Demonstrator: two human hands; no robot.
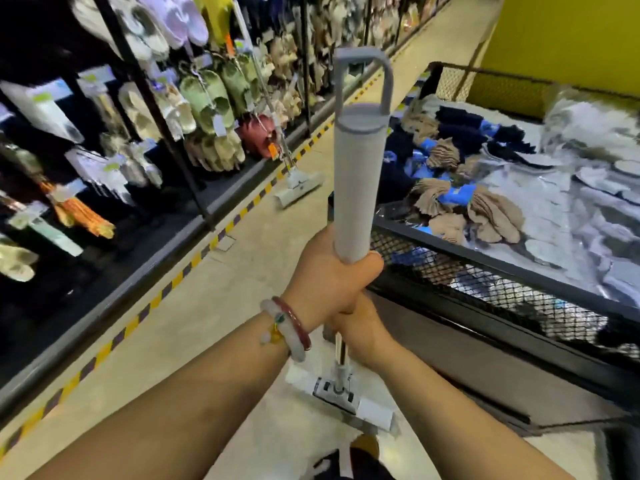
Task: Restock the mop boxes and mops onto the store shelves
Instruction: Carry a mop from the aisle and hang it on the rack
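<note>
Both grips clenched round the mop (358, 188) handle: left hand (327, 277) high at the foot of the grey sleeve, right hand (362, 329) just beneath it. Mop upright, head down on the floor (242, 289), close beside the mesh bin (485, 282) (socks heaped inside). Risks, at a guess: head catching the bin's frame on the lift, or the long handle swinging across to knock slippers (207, 98) off the rack opposite the bin. Second mop (299, 185) leaning at that rack, liable to slide if bumped

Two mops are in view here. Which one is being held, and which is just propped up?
The grey-handled mop in the foreground is gripped by both the left hand and right hand. The other white-headed mop leans unattended against the slipper shelves.
</note>
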